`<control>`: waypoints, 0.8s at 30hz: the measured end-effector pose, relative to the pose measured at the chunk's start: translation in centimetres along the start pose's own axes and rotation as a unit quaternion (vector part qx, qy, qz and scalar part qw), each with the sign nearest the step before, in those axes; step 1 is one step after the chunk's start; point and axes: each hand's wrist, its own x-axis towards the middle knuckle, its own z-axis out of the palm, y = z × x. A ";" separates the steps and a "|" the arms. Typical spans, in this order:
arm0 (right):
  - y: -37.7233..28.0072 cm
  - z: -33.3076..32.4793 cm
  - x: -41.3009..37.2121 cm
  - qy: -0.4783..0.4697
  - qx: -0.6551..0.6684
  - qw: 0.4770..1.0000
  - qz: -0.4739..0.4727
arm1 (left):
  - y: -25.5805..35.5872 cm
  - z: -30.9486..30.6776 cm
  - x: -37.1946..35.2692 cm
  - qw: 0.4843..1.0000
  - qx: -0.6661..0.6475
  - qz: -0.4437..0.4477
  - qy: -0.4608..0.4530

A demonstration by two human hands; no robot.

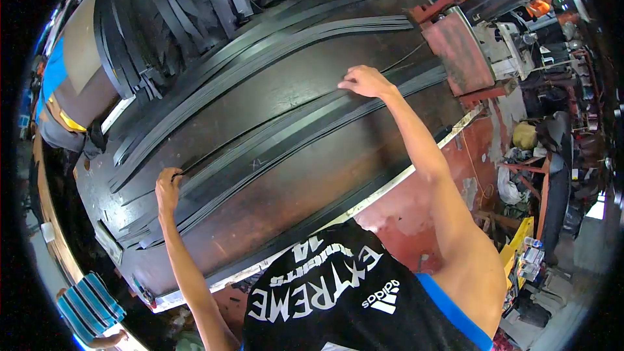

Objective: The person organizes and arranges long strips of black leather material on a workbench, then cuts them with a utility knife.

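A long thin black strip (260, 125) stretches across the dark worktable (273, 205). My left hand (168, 190) is closed around its near-left end, fingers pinched together. Farther along to the right, my right hand (368, 82) is closed on the same strip, thumb and fingertips together, and the strip's tail runs on past it. Just on my side lies a flat bundle of black strips (292, 129), with a chalk-like "XL" mark on it. Beyond the held strip, another curved bundle of strips (260, 58) spans the table.
Many dark strips (175, 10) are heaped at the back left, beside a brown and blue roll (75, 71). A red metal block (458, 55) stands at the table's right end. At lower left is another person in a striped shirt (91, 305). Clutter fills the right side.
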 end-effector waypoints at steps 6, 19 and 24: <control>3.0 -1.2 -1.3 0.043 -0.101 0.989 0.102 | 0.3 0.4 -0.3 1.000 -0.011 0.007 -0.005; 13.9 -5.9 -5.7 -0.033 -0.256 0.945 0.203 | -1.4 -0.3 -1.8 0.996 0.002 -0.065 -0.069; 15.2 -5.4 -5.0 -0.064 -0.265 0.927 0.256 | -4.5 -2.9 -5.6 0.982 0.052 -0.178 -0.037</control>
